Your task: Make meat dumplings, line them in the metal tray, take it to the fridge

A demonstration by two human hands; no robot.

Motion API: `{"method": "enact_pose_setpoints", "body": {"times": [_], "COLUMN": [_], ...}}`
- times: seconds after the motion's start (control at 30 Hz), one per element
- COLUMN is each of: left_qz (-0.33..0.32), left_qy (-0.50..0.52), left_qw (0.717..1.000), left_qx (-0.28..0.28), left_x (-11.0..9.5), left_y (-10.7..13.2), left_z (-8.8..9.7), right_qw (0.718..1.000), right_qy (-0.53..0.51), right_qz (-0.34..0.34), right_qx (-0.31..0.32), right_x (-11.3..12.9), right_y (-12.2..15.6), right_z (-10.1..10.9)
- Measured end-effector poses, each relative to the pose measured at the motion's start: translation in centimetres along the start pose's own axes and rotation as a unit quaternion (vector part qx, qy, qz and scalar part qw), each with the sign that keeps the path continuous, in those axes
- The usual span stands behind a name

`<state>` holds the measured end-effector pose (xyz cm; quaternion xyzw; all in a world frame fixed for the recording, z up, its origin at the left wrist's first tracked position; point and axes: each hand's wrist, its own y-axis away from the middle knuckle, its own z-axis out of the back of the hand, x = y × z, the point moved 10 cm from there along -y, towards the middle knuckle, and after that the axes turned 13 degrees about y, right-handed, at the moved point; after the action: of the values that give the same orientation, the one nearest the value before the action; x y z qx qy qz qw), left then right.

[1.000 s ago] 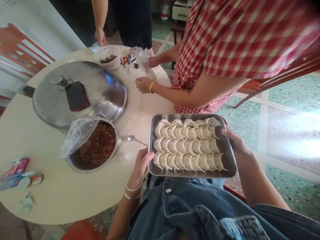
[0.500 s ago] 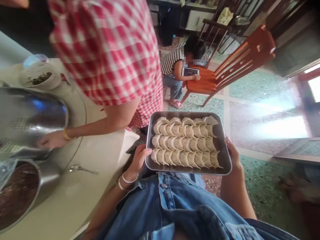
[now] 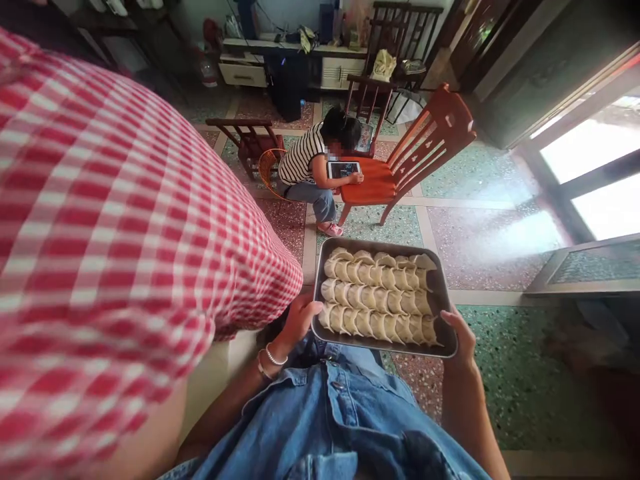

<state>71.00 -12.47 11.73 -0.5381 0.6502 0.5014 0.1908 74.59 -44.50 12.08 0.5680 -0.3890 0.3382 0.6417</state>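
Between my hands is a grey metal tray point(image 3: 447, 297) with rounded corners, held roughly level in front of my waist. Rows of pale folded dumplings point(image 3: 375, 293) lie in it, with a bare strip of metal along the right side. My left hand point(image 3: 300, 316) grips the left edge, thumb over the rim and fingers hidden beneath. At the lower right corner my right hand point(image 3: 460, 335) clasps the tray, its thumb on the rim and the other fingers mostly out of sight.
A person in a red-and-white checked garment point(image 3: 150, 220) stands close on my left, covering most of the pale counter point(image 3: 215, 373). Ahead, a seated person in a striped top point(image 3: 303, 155) leans over a tablet point(image 3: 343, 169) on a wooden chair point(image 3: 370, 181). A door frame point(image 3: 570, 200) is at right.
My view has turned toward the room. The checked garment now fills the left side, hiding the pots and spoon on the counter. Both hands still hold the tray of dumplings.
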Motion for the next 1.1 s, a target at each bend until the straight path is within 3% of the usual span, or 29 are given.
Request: {"method": "enact_pose_setpoints", "body": {"times": [0.13,0.3,0.67,0.9,1.03,1.1], "left_qz": [-0.018,-0.032,-0.107,-0.148,-0.129,-0.117], "left_qy": [-0.033,-0.024,0.09,0.159,0.148,0.127], "left_qw": [0.999,0.999,0.989,0.969,0.97,0.971], "left_qx": [0.028,0.033,-0.044,-0.118,-0.141,-0.168], "left_x": [-2.8,-4.8,-6.9,-8.4,-9.2,-9.5], "left_y": [-1.9,-1.9,0.2,-2.1,-4.1,-5.3], "left_z": [0.2,1.7,7.7,8.5,8.1,8.4], "right_qw": [0.999,0.998,0.985,0.953,0.942,0.932], "right_qy": [-0.007,0.005,0.099,0.184,0.202,0.204], "right_qz": [0.014,0.026,0.043,0.037,0.039,0.043], "right_qx": [-0.046,-0.055,0.133,0.238,0.267,0.296], "right_x": [2.0,5.8,13.4,16.3,17.1,17.5], "right_y": [-0.5,-0.7,-6.7,-12.1,-17.2,-20.2], "right_z": [-0.9,-3.7,-16.9,-23.8,-27.6,-30.7]}}
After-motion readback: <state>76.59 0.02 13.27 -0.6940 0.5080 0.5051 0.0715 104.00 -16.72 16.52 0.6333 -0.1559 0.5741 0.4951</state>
